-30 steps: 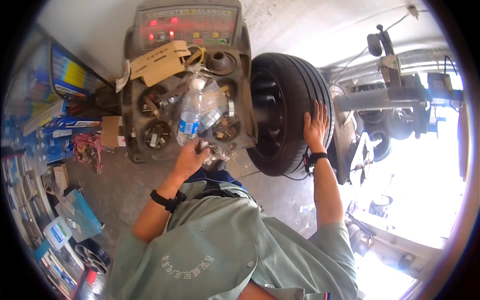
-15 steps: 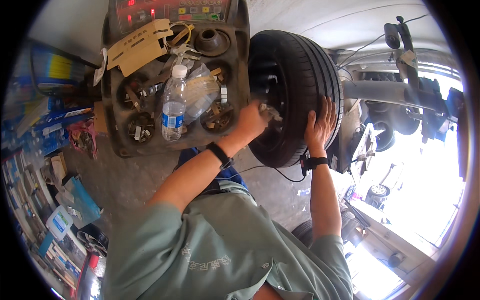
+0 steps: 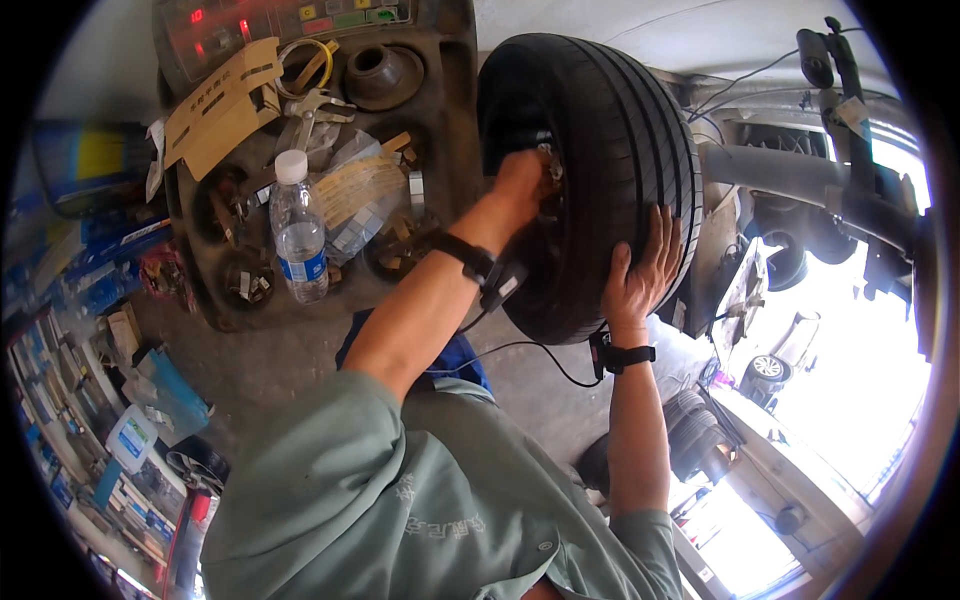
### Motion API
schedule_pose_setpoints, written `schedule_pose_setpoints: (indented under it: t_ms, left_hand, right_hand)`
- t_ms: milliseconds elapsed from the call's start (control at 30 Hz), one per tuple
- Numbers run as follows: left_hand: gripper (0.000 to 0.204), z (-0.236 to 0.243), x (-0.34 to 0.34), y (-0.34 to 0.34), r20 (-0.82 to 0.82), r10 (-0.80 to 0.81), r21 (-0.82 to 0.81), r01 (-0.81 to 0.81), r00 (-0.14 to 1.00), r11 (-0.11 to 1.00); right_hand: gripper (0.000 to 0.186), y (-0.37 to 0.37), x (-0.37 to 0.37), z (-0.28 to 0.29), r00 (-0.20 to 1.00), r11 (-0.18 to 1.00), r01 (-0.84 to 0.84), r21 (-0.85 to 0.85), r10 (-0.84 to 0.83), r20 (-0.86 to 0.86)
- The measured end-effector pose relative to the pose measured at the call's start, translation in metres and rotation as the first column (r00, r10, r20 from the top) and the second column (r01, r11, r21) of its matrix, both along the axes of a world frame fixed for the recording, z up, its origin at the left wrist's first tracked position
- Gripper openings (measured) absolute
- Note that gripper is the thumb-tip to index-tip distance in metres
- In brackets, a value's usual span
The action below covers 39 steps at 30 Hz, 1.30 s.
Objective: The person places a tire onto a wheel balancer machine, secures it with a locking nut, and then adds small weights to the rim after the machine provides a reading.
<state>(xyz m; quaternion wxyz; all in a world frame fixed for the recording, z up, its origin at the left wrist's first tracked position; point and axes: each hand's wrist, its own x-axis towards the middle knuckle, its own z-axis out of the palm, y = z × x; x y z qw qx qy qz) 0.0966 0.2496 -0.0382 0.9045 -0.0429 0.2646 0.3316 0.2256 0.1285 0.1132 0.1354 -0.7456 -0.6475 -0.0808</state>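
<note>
A black car wheel with its tyre [image 3: 625, 130] stands upright on the right of a grey machine. My left hand [image 3: 522, 187] reaches into the open side of the wheel, its fingers closed on what looks like a crumpled, light-coloured rag [image 3: 553, 168] against the inside of the rim. Shadow and the tyre wall partly hide those fingertips. Flat against the tread lies my right hand [image 3: 640, 268], fingers stretched out and pointing up, thumb apart. Both wrists wear black straps with small devices; a thin black cable hangs between them.
Left of the wheel is the machine's tray [image 3: 350, 300], bearing a see-through water bottle [image 3: 300, 245], a torn cardboard box [image 3: 222, 105], pliers [image 3: 312, 110], a dark cone [image 3: 380, 75] and a plastic bag [image 3: 355, 190] of small weights. A metal arm [image 3: 800, 175] stands at the right.
My left hand has gone deeper into the wheel with the rag, up to the inner rim. My right hand stays on the tread. The view has shifted, so the tray sits further left.
</note>
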Motion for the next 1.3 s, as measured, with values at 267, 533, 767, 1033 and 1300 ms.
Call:
schedule_pose_setpoints:
  t_ms: [267,533,767,1033,1300]
  left_hand:
    - [0.017,0.021,-0.005,-0.015,-0.208,-0.154,0.032,0.164,0.966,0.986]
    - [0.018,0.011,-0.003,-0.083,-0.466,-0.104,0.191,0.214,0.879,0.958]
    - [0.019,-0.004,0.012,-0.042,-0.576,0.057,0.421,0.235,0.816,0.876]
    - [0.023,0.006,0.004,0.046,0.003,0.091,-0.179,-0.089,0.996,0.980]
    - [0.021,0.038,-0.012,-0.091,-0.392,-0.290,0.116,0.360,0.873,0.926]
  right_hand:
    - [0.063,-0.008,0.004,-0.008,0.999,0.999,0.033,-0.008,-0.033,0.012]
    - [0.062,-0.006,0.004,-0.008,1.000,1.000,0.003,0.031,-0.002,-0.014]
    - [0.061,0.005,0.003,-0.001,1.000,1.000,0.025,-0.009,-0.025,0.010]
    - [0.061,0.004,0.002,-0.002,0.999,0.998,0.042,-0.035,-0.042,0.003]
    - [0.062,-0.008,0.008,-0.006,0.999,0.999,0.052,-0.012,-0.052,-0.013]
